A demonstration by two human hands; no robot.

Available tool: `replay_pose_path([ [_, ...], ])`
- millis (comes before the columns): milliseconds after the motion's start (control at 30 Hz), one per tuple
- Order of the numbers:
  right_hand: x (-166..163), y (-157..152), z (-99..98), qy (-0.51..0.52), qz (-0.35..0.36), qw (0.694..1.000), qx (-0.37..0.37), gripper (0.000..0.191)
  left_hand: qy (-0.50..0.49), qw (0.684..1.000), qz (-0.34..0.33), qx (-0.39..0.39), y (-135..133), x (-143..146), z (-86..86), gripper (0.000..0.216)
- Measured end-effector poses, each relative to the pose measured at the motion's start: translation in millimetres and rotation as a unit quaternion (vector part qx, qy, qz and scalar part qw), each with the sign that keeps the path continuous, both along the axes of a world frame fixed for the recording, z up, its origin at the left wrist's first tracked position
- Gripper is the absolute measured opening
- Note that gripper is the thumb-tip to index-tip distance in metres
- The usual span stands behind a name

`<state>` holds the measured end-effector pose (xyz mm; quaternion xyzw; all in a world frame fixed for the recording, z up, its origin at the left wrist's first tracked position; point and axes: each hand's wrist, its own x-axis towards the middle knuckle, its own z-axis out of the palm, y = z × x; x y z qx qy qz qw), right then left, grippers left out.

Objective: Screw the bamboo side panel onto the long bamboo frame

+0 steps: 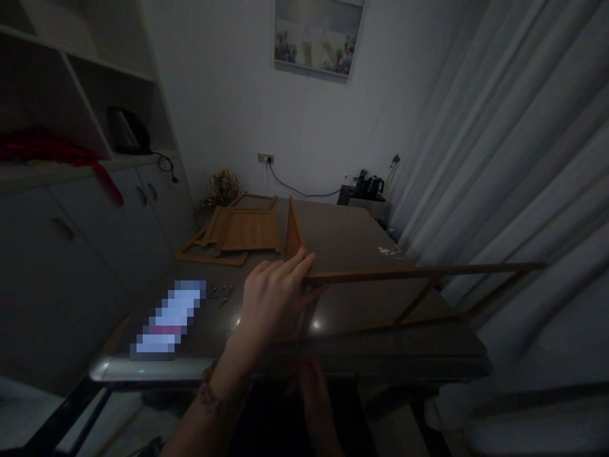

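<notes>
My left hand [276, 289], a bracelet on its wrist, is closed around the near corner of a wooden frame [404, 274]. Its fingers lie over the top and one shows beneath the rail. The frame stands on edge and reaches far to the right, with crossbars between two long rails. At the same corner, an upright wooden panel [294, 231] runs away from me; my fingertips touch its near end. My right hand [313, 387] is low, in front of the table's near edge, dark and blurred. Whether it holds anything does not show.
On the table [333, 225] lie slatted wooden panels [247, 230], several small metal screws [223, 292] and a pixelated bright screen [171, 320]. White scraps [390, 251] lie at the right. Cabinets [95, 222] flank the left, a curtain [499, 158] the right.
</notes>
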<state>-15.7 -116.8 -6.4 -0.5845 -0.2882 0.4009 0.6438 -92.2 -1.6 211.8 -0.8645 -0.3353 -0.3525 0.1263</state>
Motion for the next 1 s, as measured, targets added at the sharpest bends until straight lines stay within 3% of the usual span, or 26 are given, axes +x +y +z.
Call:
replay_pose_path([
  [100,0.6,1.3,-1.6,-0.061,0.003,0.998,0.013,0.037,-0.003,1.0,-0.002,0.0,0.0,0.0,0.3,0.049],
  [200,3.8,0.5,-2.4,-0.193,0.014,0.981,0.016,0.028,-0.004,1.0,-0.001,0.0,0.2,0.3,0.6,0.049],
  [367,9.9,-2.1,-4.8,-0.416,-0.009,0.909,0.023,0.021,0.0,1.0,-0.002,-0.003,0.0,0.2,1.4,0.048],
  [533,14.1,-2.7,-11.4,-0.501,-0.055,0.863,0.041,0.025,-0.004,1.0,-0.007,-0.001,0.0,-0.5,1.1,0.048],
  [633,14.3,-2.5,-13.3,-0.457,-0.054,0.887,0.042,0.025,-0.002,1.0,-0.003,-0.005,0.1,-0.8,0.4,0.049],
  [800,5.5,-1.2,-11.1,-0.182,-0.005,0.983,-0.001,0.043,-0.002,1.0,-0.004,-0.007,0.0,-0.7,-0.3,0.049],
  [900,0.1,-0.8,-7.3,-0.063,0.009,0.998,-0.014,0.052,-0.001,1.0,-0.004,-0.004,0.1,-0.5,-0.4,0.049],
  [1000,-1.4,-0.5,-2.2,-0.006,-0.007,1.0,-0.005,0.047,-0.002,1.0,-0.005,-0.004,0.4,-0.6,-0.1,0.049],
])
